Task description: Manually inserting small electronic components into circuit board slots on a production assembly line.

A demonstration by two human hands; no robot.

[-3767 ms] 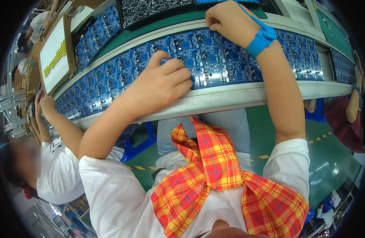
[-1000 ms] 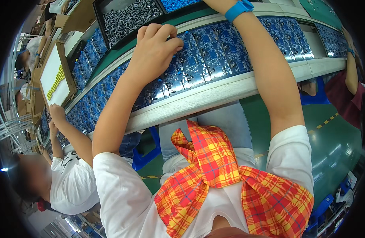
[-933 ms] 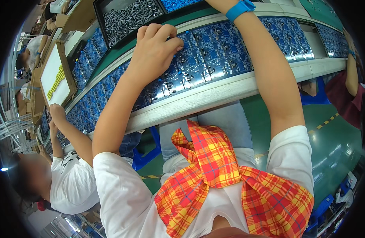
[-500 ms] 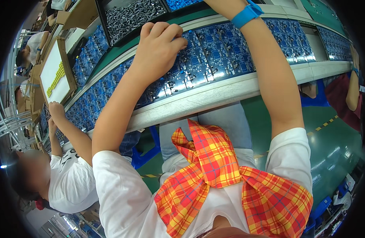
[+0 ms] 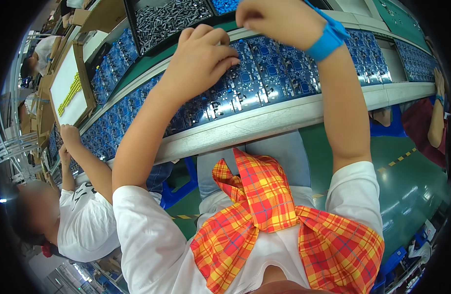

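A row of blue circuit boards [image 5: 245,90] lies along a pale rail [image 5: 255,115] in front of me. Over these boards is my left hand [image 5: 198,61], its fingers curled together and the thumb and index fingertips close to the board surface. Whatever they pinch, if anything, is hidden. My right hand [image 5: 284,22], with a blue wrist strap [image 5: 328,43], hovers above the boards' far edge beside the small blue parts [image 5: 224,6]. Its fingers are bent inward and closed; their contents cannot be made out. Small grey parts [image 5: 171,22] fill a black bin [image 5: 131,22] beyond my left hand.
To the left, a cardboard tray [image 5: 85,73] holds yellow parts [image 5: 71,93]. A co-worker's hand [image 5: 71,137] is at the line below it. Another person's hand [image 5: 438,82] reaches the boards at far right. Blue stools [image 5: 179,183] stand under the line.
My right hand has come back toward me from beyond the upper edge, near the bin of blue parts, to over the boards. My left hand has shifted slightly to the right.
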